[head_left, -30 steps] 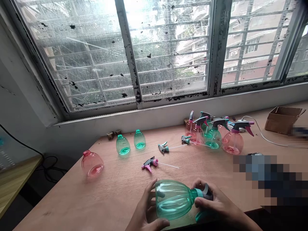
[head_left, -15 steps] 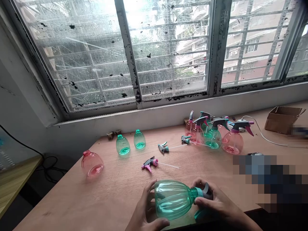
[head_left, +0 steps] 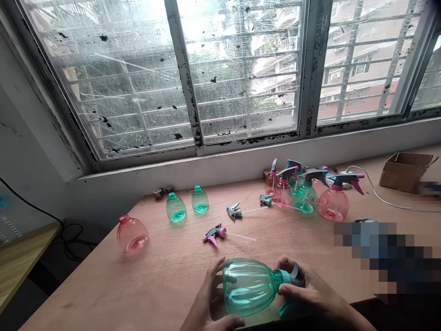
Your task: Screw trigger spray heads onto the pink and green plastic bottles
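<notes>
The green bottle [head_left: 250, 287] is held on its side at lower centre of frame, base toward the left, neck toward the right. The base is cupped in the left hand [head_left: 212, 299], fingers and thumb curved around it. At the neck, the dark spray head [head_left: 296, 276] is pinched between thumb and fingers of the right hand [head_left: 306, 287]; the bottle body lies between the two grips. A loose pink-and-grey sprayer [head_left: 214, 236] is seen mid-frame. Assembled spray bottles [head_left: 305, 200] are clustered right of centre.
</notes>
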`<move>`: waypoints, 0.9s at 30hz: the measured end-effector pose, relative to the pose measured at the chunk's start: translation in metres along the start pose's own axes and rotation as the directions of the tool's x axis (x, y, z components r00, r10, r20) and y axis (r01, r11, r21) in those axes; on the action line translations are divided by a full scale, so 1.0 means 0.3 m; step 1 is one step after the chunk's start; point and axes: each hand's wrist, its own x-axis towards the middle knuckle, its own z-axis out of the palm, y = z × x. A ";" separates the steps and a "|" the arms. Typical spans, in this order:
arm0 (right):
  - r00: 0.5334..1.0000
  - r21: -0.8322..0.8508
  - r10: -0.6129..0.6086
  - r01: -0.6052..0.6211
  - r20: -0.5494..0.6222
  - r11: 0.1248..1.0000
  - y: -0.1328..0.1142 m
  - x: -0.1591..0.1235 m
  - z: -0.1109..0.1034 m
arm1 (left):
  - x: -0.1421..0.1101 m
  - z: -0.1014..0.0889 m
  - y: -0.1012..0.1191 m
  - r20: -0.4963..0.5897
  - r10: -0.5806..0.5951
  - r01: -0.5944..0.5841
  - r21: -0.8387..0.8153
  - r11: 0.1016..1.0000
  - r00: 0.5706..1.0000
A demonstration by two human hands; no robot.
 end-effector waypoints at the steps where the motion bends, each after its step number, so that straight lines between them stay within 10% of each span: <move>1: 1.000 -0.005 0.003 -0.003 -0.002 1.000 -0.001 0.000 0.000 | 0.000 -0.001 -0.001 -0.003 -0.009 0.009 -0.008 1.000 1.000; 27: 0.999 -0.120 0.020 -0.023 -0.026 0.992 -0.015 -0.006 -0.003 | 0.003 0.010 0.045 0.052 0.057 -0.065 0.166 0.984 0.997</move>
